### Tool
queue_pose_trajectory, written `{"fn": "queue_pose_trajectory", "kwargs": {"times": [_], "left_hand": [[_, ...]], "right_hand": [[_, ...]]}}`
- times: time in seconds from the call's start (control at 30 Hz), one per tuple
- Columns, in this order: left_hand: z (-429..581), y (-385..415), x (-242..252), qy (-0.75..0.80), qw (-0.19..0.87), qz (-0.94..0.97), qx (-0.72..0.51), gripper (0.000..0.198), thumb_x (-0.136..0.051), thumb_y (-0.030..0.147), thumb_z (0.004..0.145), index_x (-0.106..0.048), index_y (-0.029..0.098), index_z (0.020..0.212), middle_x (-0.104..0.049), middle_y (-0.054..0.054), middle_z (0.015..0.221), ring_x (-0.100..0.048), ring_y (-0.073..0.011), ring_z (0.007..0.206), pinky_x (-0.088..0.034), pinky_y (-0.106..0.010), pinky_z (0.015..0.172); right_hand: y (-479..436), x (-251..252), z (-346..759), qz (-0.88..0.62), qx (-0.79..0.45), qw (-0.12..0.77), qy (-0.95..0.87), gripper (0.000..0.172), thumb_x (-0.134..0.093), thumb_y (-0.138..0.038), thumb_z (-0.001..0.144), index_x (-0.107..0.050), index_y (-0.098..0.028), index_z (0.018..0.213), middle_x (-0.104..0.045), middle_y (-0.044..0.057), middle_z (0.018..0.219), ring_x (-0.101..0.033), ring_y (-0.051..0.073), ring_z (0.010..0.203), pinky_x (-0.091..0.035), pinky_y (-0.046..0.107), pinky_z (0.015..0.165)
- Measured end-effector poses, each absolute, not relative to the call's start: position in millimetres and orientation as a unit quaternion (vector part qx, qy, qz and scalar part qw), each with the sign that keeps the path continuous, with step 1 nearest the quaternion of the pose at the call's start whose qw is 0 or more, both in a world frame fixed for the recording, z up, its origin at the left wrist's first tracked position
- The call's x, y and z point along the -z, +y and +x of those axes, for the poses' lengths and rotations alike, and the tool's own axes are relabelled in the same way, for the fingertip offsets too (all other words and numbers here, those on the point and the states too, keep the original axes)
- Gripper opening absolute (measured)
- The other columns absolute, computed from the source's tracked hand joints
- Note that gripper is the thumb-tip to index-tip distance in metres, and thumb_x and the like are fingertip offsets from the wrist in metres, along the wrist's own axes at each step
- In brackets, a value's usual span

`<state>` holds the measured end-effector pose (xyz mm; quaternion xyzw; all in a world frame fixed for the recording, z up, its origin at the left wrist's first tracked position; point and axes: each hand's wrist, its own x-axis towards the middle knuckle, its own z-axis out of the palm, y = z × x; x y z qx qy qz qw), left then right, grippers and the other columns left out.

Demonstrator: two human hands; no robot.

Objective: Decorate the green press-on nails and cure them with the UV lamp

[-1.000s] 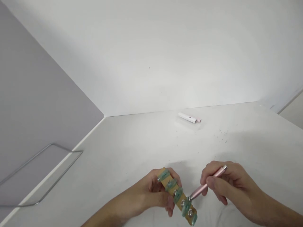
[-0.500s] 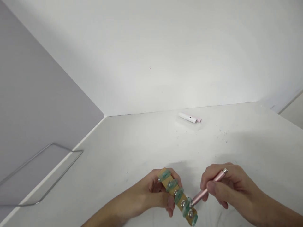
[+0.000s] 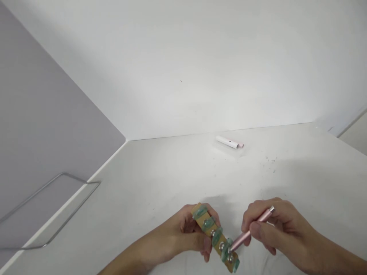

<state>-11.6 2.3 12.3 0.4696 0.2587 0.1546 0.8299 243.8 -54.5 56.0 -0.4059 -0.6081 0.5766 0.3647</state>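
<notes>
My left hand is closed around a yellow-brown strip, held slantwise above the white table. Several glossy green false nails stand in a row along it, with shiny silver ball-like bits between them. My right hand pinches a pink pen-shaped tool with a silver back end. Its lower tip is at the false nail near the strip's lower end; whether it touches the nail or a silver bit, I cannot tell.
Toward the back of the table lie a white pen-like stick and a pink one on a clear case. Dark specks dot the surface to their right. A bent metal rod crosses the left edge. A white wall rises behind.
The tool's tip has shifted very slightly left and down at the lower false nail. Both hands otherwise stay almost where they were.
</notes>
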Motion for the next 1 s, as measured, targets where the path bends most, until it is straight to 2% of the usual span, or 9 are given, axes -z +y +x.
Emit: {"fn": "queue_pose_trajectory", "kwargs": {"times": [0.43, 0.77, 0.87, 1.0], "left_hand": [[-11, 1, -6, 0.232, 0.836, 0.468, -0.169, 0.020, -0.077, 0.014, 0.082, -0.068, 0.013, 0.100, -0.070, -0.007, 0.079, -0.066, -0.0152, 0.069, -0.054, -0.025, 0.068], [-12, 3, 1, 0.226, 0.841, 0.458, -0.178, 0.021, -0.080, 0.017, 0.083, -0.069, 0.013, 0.101, -0.070, -0.007, 0.077, -0.066, -0.0150, 0.068, -0.055, -0.024, 0.066], [-12, 2, 1, 0.226, 0.841, 0.459, -0.177, 0.021, -0.080, 0.017, 0.083, -0.069, 0.013, 0.101, -0.070, -0.007, 0.076, -0.066, -0.0149, 0.068, -0.055, -0.024, 0.067], [-14, 0, 0, 0.231, 0.838, 0.463, -0.174, 0.021, -0.079, 0.017, 0.083, -0.069, 0.013, 0.101, -0.070, -0.007, 0.078, -0.066, -0.0152, 0.069, -0.055, -0.025, 0.068]], "right_hand": [[-58, -53, 245, -0.389, -0.585, 0.372, -0.606, 0.016, -0.061, -0.030, 0.098, -0.072, -0.024, 0.088, -0.077, 0.002, 0.082, -0.048, 0.009, 0.052, -0.040, 0.021, 0.049], [-59, -54, 247, -0.385, -0.584, 0.354, -0.621, 0.018, -0.059, -0.034, 0.100, -0.072, -0.024, 0.093, -0.079, 0.004, 0.085, -0.065, 0.014, 0.066, -0.042, 0.021, 0.050], [-57, -56, 246, -0.381, -0.589, 0.357, -0.616, 0.017, -0.061, -0.034, 0.099, -0.071, -0.024, 0.091, -0.079, 0.003, 0.084, -0.061, 0.012, 0.062, -0.041, 0.020, 0.050], [-55, -56, 244, -0.406, -0.579, 0.375, -0.599, 0.018, -0.060, -0.030, 0.096, -0.069, -0.021, 0.084, -0.074, 0.003, 0.076, -0.043, 0.009, 0.050, -0.036, 0.022, 0.047]]}}
